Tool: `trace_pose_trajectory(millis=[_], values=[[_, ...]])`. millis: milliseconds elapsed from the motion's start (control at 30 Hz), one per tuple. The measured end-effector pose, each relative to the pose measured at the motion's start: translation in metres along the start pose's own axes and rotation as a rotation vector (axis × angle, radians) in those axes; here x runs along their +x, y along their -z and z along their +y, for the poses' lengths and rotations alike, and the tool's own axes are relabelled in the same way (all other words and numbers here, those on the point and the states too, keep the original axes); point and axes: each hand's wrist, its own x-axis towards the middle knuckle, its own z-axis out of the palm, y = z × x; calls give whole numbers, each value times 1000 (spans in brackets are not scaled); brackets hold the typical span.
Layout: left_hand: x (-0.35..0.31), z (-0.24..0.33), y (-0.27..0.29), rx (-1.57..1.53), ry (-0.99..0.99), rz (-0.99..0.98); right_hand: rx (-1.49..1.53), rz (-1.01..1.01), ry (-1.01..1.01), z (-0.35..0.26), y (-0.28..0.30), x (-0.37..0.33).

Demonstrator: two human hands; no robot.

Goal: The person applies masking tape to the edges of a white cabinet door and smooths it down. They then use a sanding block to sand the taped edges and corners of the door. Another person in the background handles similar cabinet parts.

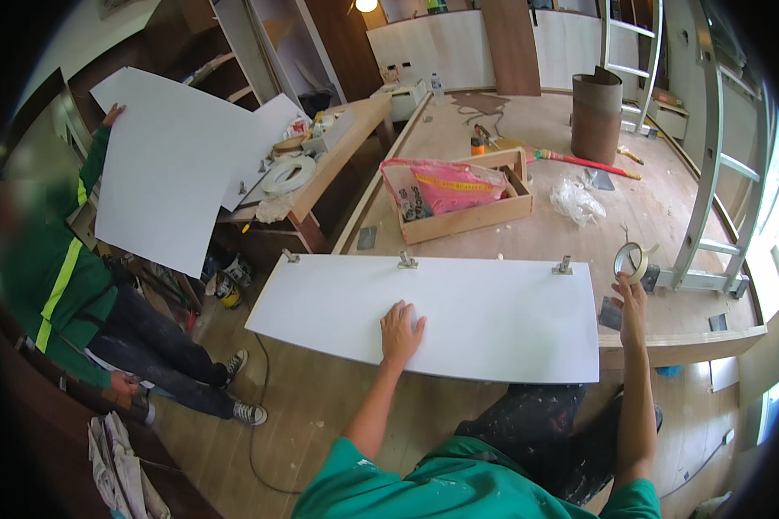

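My left hand (400, 334) lies on a white door panel (493, 324), fingers loosely spread on its face. The panel lies in front of me, its far edge by the raised wooden platform. Three metal hinges (408, 260) are set along that far edge. Past the panel's right end, my right hand (630, 303) is raised and closed on a roll of masking tape (642, 266), gripping it from below. The roll is pale, its open centre showing.
On the platform (485, 246) sit a wooden box (472, 219) holding a pink bag, clear plastic (577, 201) and a brown cylinder (596, 117). A ladder (708, 173) stands right. Left, a person (69, 285) holds a white board (160, 164) beside a cluttered workbench (342, 160). A cable (253, 424) crosses the floor.
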Motion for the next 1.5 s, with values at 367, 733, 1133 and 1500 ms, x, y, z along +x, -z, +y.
trace_pose_trajectory(millis=[367,733,1133,1500], values=[[69,-39,63,-22,147,-229,8,26,15,-11,-2,2],[81,-88,50,83,167,-865,30,12,6,5,5,14],[79,-76,48,216,213,-1038,-20,33,-2,8,10,13],[69,-74,41,170,232,-867,10,33,20,8,17,13]])
